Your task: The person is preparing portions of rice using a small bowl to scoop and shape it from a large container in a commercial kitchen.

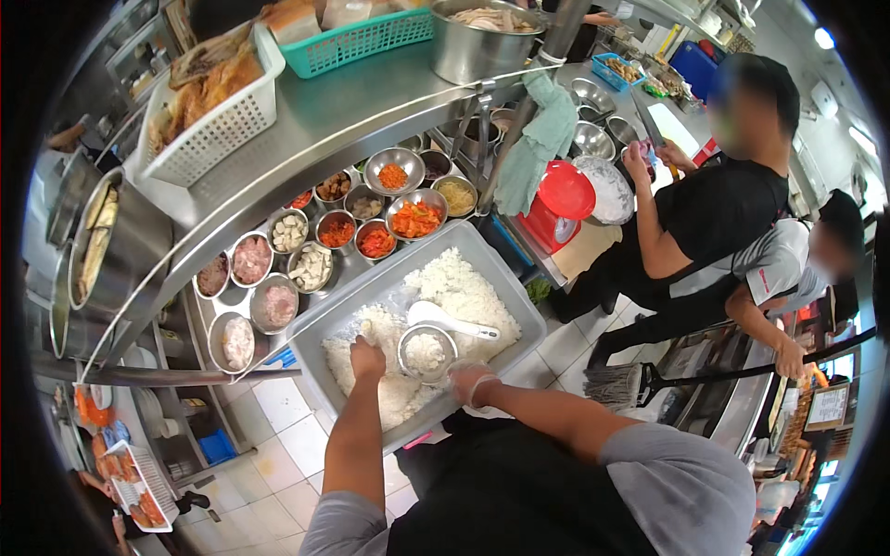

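A large grey plastic tub of cooked white rice is in front of me. In it sits a small metal bowl partly filled with rice. A white rice paddle lies behind the bowl, its handle towards the right. My left hand reaches into the rice left of the bowl; its fingertips are hard to make out. On my right hand is a clear plastic glove. That hand is at the bowl's lower right rim, and whether it grips the rim is unclear.
Metal bowls of chopped ingredients stand behind the tub. Above them runs a steel shelf with a white basket of roasted poultry. At right are a red scale, a co-worker holding a knife, and another person with a mop.
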{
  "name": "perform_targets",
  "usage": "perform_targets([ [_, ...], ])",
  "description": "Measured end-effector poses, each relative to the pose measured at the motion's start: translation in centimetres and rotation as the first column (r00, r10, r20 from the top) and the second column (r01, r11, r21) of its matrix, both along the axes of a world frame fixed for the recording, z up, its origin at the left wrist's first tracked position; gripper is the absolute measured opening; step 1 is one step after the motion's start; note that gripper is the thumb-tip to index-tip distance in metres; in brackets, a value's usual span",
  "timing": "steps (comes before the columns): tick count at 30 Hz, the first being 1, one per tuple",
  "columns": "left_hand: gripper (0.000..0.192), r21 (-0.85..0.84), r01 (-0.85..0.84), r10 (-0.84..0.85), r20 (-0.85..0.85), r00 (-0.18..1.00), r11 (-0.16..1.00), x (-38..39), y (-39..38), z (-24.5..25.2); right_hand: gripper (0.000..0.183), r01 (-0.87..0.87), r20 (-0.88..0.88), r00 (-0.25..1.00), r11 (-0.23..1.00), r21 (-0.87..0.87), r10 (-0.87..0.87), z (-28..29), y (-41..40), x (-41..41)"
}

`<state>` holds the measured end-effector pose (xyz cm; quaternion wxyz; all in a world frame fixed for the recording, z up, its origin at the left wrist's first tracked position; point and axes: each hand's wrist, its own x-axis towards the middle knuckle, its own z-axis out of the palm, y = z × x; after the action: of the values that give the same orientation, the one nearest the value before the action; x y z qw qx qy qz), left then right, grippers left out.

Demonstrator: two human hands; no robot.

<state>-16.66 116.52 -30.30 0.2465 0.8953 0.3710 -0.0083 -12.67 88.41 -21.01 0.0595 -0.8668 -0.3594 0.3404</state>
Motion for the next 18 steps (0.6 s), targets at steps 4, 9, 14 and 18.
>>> perform_targets([
  [4,0.036,-0.141,-0.126,0.143,0.118,0.983,0.982,-1.8,-1.6,3.5,0.035,0.026,-0.052,0.998,0.999,-0.022,-0.027,-1.4,0.4,0.8],
  [9,0.047,-0.186,-0.189,0.213,0.118,0.97,0.964,-4.9,-3.3,7.9,0.037,-0.475,0.086,0.876,0.88,-0.027,0.475,-6.5,4.6,2.4],
  [14,0.037,-0.437,-0.054,0.151,0.189,0.97,0.898,-1.9,-7.7,10.9,0.037,-0.111,0.032,0.993,0.846,0.521,0.111,-11.6,8.0,2.6],
  [18,0.034,-0.902,-0.15,0.578,0.126,0.806,0.405,-5.5,-8.1,13.6,0.043,0.828,-0.942,0.028,0.536,-0.165,-0.334,1.5,11.6,-3.5],
])
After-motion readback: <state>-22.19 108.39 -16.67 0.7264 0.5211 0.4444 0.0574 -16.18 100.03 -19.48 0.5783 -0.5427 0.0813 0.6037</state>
